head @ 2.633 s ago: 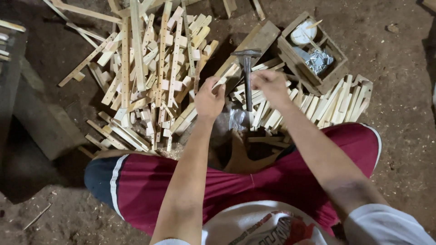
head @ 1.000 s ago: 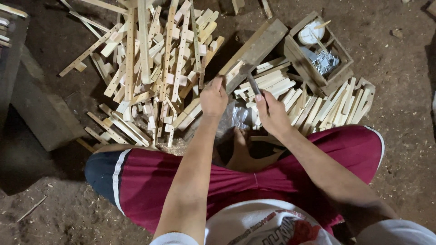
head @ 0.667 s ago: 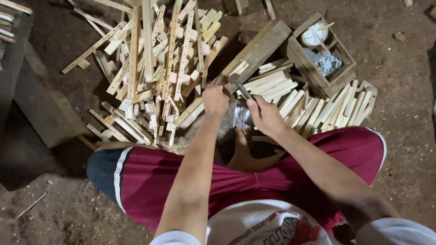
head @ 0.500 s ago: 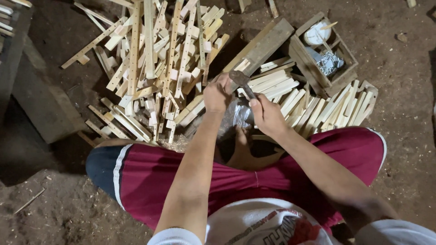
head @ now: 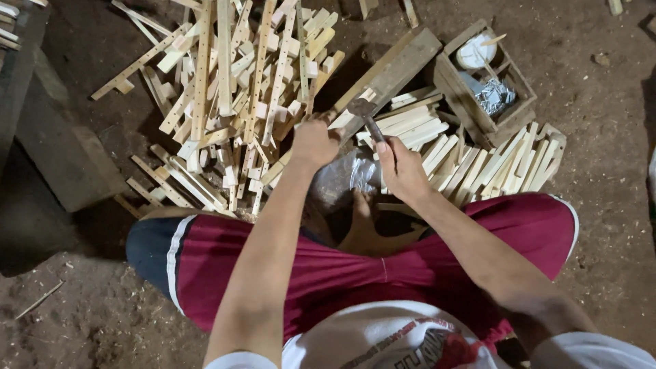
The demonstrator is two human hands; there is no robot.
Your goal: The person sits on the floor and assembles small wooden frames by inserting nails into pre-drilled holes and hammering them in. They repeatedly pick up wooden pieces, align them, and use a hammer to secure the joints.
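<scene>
I sit cross-legged on a dirt floor in red shorts. My right hand grips the handle of a hammer, whose head rests low on a long wooden plank. My left hand is closed on a thin wooden strip lying against that plank, right beside the hammer head. A clear plastic bag lies just below both hands, near my bare foot.
A big heap of nailed wooden slat pieces lies to the left. Short cut sticks are stacked at right. A small wooden box holds nails and a white round container. A dark block sits far left.
The hammer was raised upright 2.6 s ago; my right hand has swung it down onto the strip at the plank. My left hand has stayed holding the strip there.
</scene>
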